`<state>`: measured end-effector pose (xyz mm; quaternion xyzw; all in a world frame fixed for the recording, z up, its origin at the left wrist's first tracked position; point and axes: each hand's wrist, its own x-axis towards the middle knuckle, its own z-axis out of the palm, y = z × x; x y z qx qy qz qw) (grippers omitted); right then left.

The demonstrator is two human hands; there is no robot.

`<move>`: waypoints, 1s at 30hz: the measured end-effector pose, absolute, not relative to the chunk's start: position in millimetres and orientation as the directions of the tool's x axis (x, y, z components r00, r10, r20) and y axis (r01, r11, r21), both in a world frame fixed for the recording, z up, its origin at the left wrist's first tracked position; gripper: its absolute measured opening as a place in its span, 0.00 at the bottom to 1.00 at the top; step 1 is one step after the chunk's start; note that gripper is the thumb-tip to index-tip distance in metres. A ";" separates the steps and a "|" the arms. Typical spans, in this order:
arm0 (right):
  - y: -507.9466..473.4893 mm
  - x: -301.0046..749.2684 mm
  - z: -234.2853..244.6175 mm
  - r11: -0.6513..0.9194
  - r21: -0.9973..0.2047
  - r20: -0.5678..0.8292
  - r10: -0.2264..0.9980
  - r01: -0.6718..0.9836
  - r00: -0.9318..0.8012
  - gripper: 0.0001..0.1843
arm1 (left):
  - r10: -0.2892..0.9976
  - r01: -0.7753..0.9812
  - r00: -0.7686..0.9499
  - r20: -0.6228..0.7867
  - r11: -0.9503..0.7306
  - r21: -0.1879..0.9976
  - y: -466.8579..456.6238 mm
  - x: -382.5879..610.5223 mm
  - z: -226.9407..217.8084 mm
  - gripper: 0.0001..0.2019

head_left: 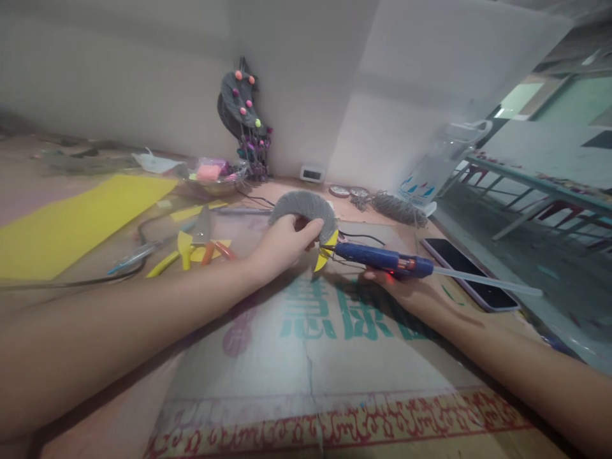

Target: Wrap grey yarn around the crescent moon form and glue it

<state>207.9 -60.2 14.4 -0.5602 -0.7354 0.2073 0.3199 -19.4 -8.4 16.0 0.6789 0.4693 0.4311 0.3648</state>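
My left hand is closed on a grey yarn-wrapped crescent, its thumb and fingers pinching the inner curve. A pointed yellow piece sits at the right tip of the crescent. My right hand grips a blue hot glue gun from below; a red light glows on it. The gun's nozzle is at the yellow piece, though I cannot tell whether it touches. From the gun's rear sticks a long translucent glue stick.
Scissors, orange-handled pliers and yellow sheets lie left. A phone lies right. Behind are a bowl, a decorated grey crescent, a small display, grey yarn and a clear jug.
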 end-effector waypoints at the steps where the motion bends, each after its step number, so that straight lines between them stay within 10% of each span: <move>1: -59.8 208.3 13.6 0.279 -0.659 0.232 0.959 0.699 -0.164 0.11 | 0.951 0.317 0.190 0.245 -0.296 0.901 -7.9 -19.1 15.3 0.18; 30: -65.7 199.9 26.5 0.266 -0.617 0.323 0.944 0.740 -0.070 0.06 | 0.956 0.319 0.171 0.239 -0.284 0.904 -5.4 -19.8 12.3 0.18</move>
